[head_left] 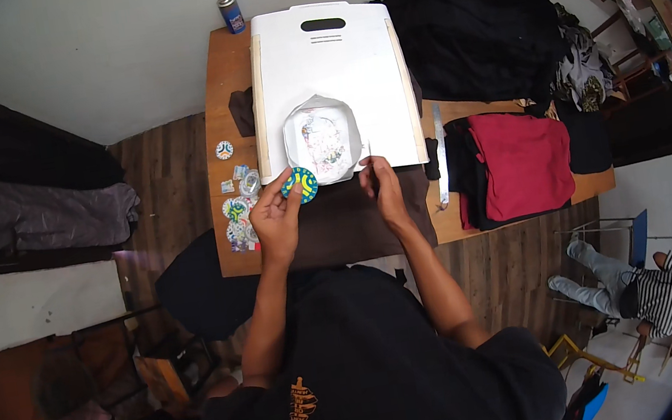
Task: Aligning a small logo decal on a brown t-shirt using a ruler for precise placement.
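My left hand (274, 222) pinches a round blue-green disc (299, 185) with yellow marks between thumb and fingers. It could be a patch or a sticker; I cannot tell which. Just behind the disc, a shallow whitish ring (349, 133) with a many-sided rim lies on a white board (368, 68). Inside the ring shows a pale surface with coloured marks (324, 138). My right hand (385, 194) is at the board's front edge, right of the ring, its thumb and fingers apart and nothing seen in them. Dark brown cloth (339, 231) lies under the board's front.
Several round printed pieces (236, 210) lie on the wooden table (241, 256) at left. A spray can (231, 12) stands at the far left corner. To the right are a metal ruler (440, 152), folded red cloth (525, 162) and heaped black cloth (472, 19). Another person (635, 288) is at far right.
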### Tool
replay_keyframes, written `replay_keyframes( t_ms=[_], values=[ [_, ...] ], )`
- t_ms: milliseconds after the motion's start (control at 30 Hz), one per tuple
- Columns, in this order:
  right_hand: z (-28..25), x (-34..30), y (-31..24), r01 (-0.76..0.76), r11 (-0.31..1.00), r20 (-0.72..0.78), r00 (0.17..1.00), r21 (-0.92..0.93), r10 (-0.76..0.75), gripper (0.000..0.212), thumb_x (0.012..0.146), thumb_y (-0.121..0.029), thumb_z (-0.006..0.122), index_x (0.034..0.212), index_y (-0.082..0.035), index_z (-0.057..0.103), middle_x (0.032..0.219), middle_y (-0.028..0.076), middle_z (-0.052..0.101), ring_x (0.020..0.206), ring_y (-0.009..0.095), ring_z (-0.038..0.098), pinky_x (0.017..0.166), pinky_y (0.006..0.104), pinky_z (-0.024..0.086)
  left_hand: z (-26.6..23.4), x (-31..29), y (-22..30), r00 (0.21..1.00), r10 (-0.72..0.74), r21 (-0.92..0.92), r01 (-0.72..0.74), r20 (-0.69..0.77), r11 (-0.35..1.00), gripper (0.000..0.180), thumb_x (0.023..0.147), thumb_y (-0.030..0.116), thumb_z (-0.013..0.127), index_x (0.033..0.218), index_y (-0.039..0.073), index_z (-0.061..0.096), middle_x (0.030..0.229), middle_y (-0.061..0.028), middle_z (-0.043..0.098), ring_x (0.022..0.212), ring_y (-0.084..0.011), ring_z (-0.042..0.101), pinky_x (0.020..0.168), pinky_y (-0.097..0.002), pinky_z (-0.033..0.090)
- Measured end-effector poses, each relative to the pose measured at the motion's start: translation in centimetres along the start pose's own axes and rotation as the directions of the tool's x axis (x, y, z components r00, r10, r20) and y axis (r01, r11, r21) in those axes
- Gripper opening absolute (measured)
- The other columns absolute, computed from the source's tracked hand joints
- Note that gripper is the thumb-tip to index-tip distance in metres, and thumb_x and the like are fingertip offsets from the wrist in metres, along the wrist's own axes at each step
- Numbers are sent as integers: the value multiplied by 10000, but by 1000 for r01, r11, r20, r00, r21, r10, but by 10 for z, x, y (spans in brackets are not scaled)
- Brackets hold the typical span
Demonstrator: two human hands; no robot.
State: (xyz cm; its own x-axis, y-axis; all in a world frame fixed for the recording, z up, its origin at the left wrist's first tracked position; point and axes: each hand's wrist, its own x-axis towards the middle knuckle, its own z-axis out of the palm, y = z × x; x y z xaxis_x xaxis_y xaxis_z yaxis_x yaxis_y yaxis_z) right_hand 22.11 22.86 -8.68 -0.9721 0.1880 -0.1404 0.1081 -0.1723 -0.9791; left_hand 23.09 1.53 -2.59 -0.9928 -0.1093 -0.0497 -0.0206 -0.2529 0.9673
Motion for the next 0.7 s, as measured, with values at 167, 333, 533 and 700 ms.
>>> replay_keyframes(
  t_ms=[167,333,533,700],
  values=[
    [8,-26,-27,-70,997,166,983,-27,74,327,1156,-307,414,1202,-23,569,794,0,525,680,69,444,628,224,372,21,-1,2,995,99,-30,-99,5,995,374,995,-41,681,1357,-110,619,1198,-137,701,1048,-128,677,922,-259,554],
    [9,-29,-26,-72,956,363,931,285,-39,367,1167,-347,379,1167,-34,571,715,-29,432,602,55,378,565,226,347,31,3,2,994,113,-28,-113,13,993,369,998,-40,677,1357,-109,619,1190,-138,704,1038,-127,680,914,-256,554],
    [14,-17,-16,25,950,433,886,311,-165,362,1170,-335,378,1129,-35,577,690,-42,374,572,49,319,549,234,316,40,17,0,993,115,-10,-114,22,993,370,997,-46,676,1356,-111,616,1185,-133,705,1030,-115,677,898,-246,551],
    [15,-14,-11,7,934,434,884,358,-172,348,1169,-322,385,1100,-37,573,671,-44,370,558,50,316,541,236,311,43,21,-4,998,38,13,-39,40,999,368,995,-56,671,1355,-110,616,1180,-121,702,1029,-108,673,890,-240,551]
  ],
)
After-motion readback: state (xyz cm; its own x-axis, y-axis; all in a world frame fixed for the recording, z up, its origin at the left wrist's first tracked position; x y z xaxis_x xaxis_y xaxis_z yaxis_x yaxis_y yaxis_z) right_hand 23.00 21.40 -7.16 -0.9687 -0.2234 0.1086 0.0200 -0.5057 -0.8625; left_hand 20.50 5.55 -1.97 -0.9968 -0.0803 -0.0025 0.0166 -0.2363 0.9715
